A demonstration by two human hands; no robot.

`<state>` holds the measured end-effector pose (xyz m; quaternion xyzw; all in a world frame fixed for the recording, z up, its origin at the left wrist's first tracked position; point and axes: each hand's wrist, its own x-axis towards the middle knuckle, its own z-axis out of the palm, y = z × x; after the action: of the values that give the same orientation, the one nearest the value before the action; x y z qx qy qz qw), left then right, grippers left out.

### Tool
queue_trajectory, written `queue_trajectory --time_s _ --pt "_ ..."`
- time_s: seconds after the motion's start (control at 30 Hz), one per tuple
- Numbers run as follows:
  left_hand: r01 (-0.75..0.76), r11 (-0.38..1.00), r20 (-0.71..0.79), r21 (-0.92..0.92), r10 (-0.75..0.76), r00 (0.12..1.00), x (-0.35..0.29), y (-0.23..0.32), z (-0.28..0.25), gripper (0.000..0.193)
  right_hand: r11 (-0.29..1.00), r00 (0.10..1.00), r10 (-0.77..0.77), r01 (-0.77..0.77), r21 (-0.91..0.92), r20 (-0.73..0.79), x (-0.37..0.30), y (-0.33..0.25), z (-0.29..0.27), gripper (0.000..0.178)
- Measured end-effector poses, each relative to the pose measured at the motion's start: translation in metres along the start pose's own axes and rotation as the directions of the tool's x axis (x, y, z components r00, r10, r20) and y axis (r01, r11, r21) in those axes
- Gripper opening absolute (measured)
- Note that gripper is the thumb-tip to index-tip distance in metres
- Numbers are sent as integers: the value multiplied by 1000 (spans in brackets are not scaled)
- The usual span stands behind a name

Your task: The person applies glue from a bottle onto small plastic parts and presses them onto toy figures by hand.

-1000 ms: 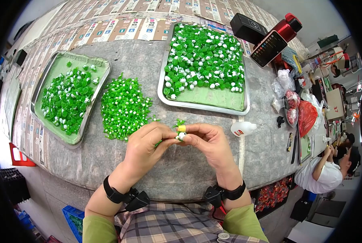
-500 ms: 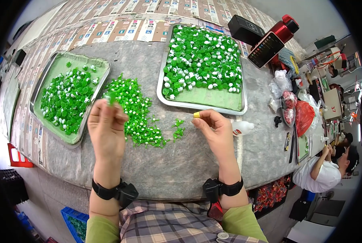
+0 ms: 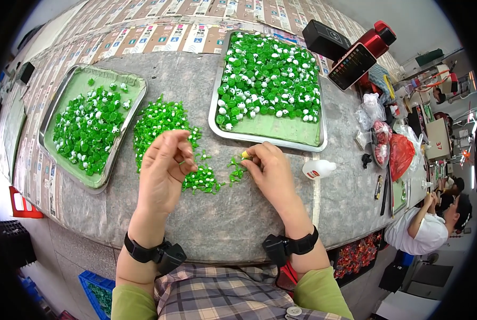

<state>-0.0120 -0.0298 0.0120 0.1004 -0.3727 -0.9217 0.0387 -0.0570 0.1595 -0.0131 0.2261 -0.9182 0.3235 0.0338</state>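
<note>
Fingertips [image 3: 247, 158] of the right hand [image 3: 270, 173] pinch a small yellow piece [image 3: 245, 154], just inside the near edge of the right tray [image 3: 265, 140]. Left hand [image 3: 164, 173] hovers with fingers curled together over the green pile [image 3: 166, 138]; I cannot tell whether it holds anything. That pile lies just beyond and under its fingertips, mid-worktop, nearer the left hand. Both forearms enter from the near edge.
</note>
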Motion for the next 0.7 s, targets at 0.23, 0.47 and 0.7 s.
queue_trajectory --time_s 0.23,0.47,0.7 --pt "356 896 114 265 -396 911 -10 -22 9 22 835 999 46 -42 549 6 -7 -27 -22 14" --pt "566 824 243 28 -555 795 -8 -31 2 19 908 984 -122 165 386 -134 -11 -33 -24 14" --pt "419 906 126 -53 -411 903 -6 -21 6 12 959 758 94 105 263 -645 -43 -14 -83 22"
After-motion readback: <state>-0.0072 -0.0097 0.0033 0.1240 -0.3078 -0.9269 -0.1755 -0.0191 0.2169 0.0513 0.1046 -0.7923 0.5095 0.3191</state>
